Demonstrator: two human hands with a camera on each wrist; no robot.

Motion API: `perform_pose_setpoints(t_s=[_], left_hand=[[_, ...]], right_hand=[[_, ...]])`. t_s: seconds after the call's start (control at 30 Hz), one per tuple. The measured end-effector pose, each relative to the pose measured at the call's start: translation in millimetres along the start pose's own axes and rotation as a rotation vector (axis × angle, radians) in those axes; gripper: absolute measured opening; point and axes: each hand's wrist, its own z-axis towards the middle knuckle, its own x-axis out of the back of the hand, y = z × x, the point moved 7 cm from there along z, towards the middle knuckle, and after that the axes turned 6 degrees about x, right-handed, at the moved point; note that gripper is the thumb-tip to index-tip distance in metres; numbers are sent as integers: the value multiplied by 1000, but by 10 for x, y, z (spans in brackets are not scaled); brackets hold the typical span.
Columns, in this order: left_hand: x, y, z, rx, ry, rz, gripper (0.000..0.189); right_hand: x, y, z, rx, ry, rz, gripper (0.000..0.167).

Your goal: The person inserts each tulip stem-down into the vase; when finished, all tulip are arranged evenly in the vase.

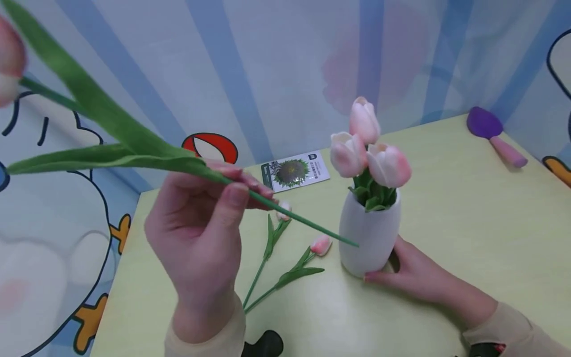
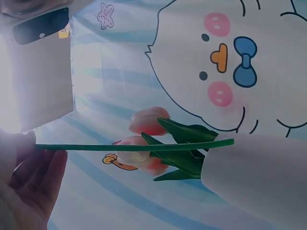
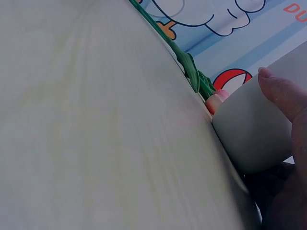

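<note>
A pink, green-stemmed tulip (image 1: 160, 162) is pinched by the left hand (image 1: 200, 233), slanted down toward the rounded white vase (image 1: 374, 237) gripped by the right hand (image 1: 419, 275).

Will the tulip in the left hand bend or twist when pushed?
The tulip is probably fairly stiff: its stem runs straight beyond the left hand without drooping. It seems light, since a pinch holds it up. It may twist, as the flower head and leaves jut out past the grip's other side.

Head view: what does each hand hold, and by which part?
The left hand pinches a tulip by its stem; the right hand holds the white vase near its base.
</note>
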Motion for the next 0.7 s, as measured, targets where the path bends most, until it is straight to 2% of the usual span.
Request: perform_pose_setpoints(t_s=[0.1, 0.2, 0.4, 0.53, 0.7], left_hand=[[14, 41, -11, -72, 84, -82, 20], [9, 64, -13, -126, 119, -139, 20], [-55, 80, -17, -188, 151, -132, 22], [-163, 0, -42, -184, 120, -85, 20], [-379, -128, -81, -163, -5, 55, 21]], right_hand=[[-19, -6, -26, -4, -8, 5, 79], [-17, -26, -36, 10, -11, 20, 77], [63, -67, -89, 29, 16, 36, 74], [98, -70, -106, 36, -2, 50, 73], [117, -57, -133, 27, 4, 50, 71]])
